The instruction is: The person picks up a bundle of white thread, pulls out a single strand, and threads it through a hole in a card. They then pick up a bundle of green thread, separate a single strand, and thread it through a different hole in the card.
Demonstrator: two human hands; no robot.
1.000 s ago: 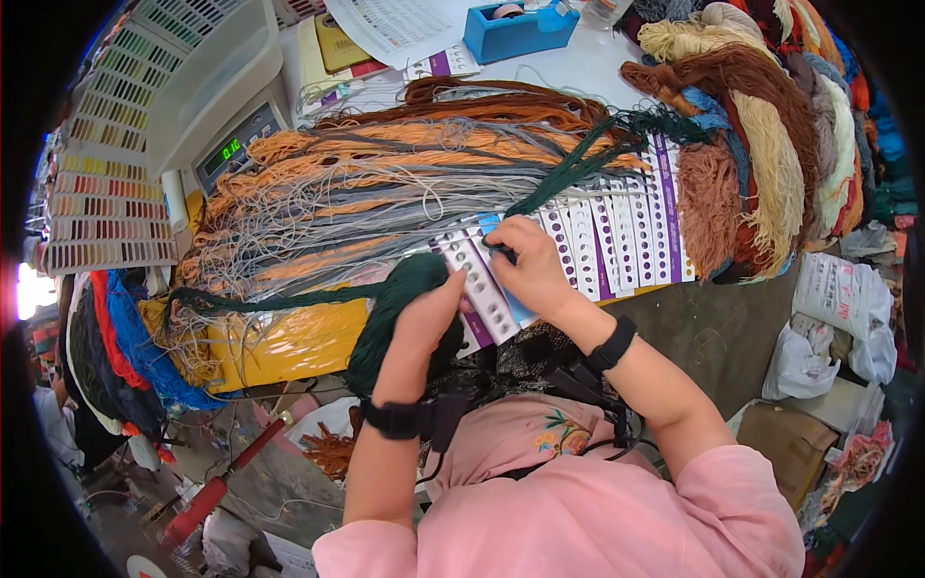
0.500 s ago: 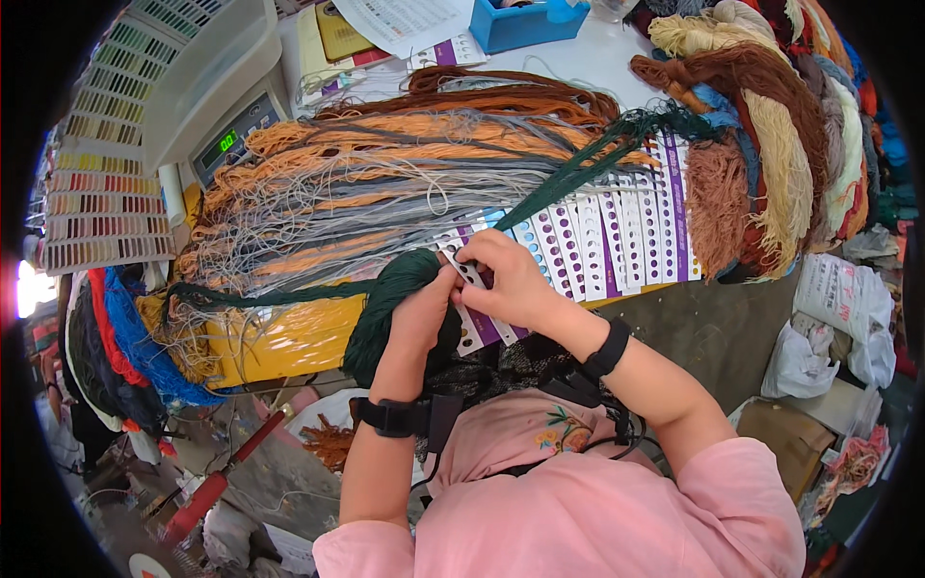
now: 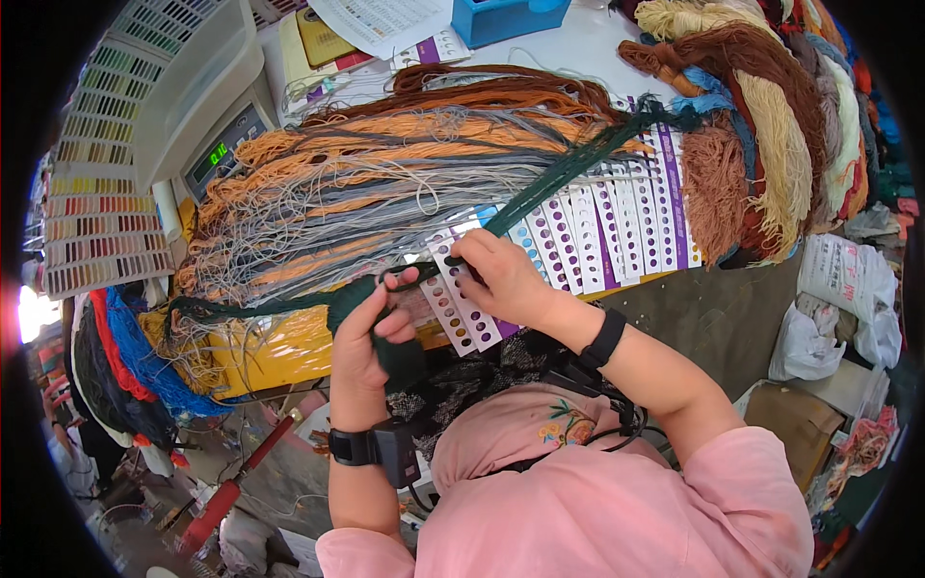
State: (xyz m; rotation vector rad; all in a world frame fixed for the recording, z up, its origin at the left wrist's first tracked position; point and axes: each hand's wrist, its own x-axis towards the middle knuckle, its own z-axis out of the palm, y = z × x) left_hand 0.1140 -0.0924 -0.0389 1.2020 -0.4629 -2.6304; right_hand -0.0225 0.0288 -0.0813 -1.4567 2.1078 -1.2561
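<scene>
A white and purple punched card (image 3: 453, 306) with rows of holes is under my right hand (image 3: 503, 279), whose fingers pinch near its top. My left hand (image 3: 364, 337) is beside it on the left, fingers curled around dark green yarn. From there a short loop of the yarn runs to the card's upper end. The dark green skein (image 3: 349, 301) hangs behind and below my left hand, partly hidden by it. A length of green yarn (image 3: 549, 183) stretches from near my right hand to the far right, over the other threads.
Grey, orange and brown threads (image 3: 356, 178) cover the table. More punched cards (image 3: 617, 236) lie in a row at right, beside thick yarn hanks (image 3: 771, 144). A scale (image 3: 217, 154) with a tray, a colour chart (image 3: 111, 178) and a blue box (image 3: 506, 21) stand farther back.
My left hand has moved left and down from the card, drawing a green loop out. The skein has sunk lower behind it. My right hand stays at the card's top.
</scene>
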